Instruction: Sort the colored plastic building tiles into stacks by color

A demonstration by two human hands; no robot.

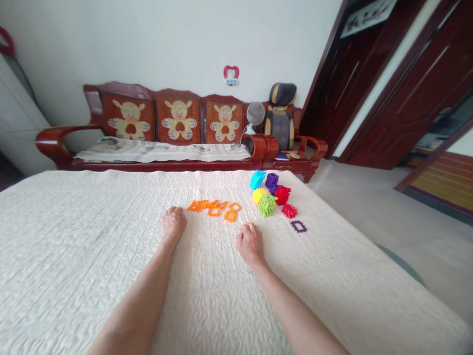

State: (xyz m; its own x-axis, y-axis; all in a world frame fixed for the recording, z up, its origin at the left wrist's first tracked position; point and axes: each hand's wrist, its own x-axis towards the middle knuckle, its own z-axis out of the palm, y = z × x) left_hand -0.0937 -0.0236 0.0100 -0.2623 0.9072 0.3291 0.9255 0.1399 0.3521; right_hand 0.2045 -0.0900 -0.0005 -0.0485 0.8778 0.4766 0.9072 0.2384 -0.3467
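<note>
My left hand (174, 221) rests on the white quilted cover with its fingers curled in, just left of a row of orange notched square frames (203, 205). Some of these frames overlap; a few lie singly at the row's right end, such as one orange frame (231, 216). Close to that one, on its near right side, my right hand (251, 240) lies with fingers curled. Nothing shows in either hand, though the palms face down. Farther right stand bundles of similar pieces: light blue (257, 179), purple (272, 180), yellow (260, 196), green (267, 205) and red (283, 195).
A smaller red bundle (289, 211) and a single purple frame (299, 226) lie near the table's right side. Beyond the quilted cover (92, 236) stands a wooden sofa (59, 140) with bear cushions. A small fan (254, 116) is beside a massage seat (280, 125).
</note>
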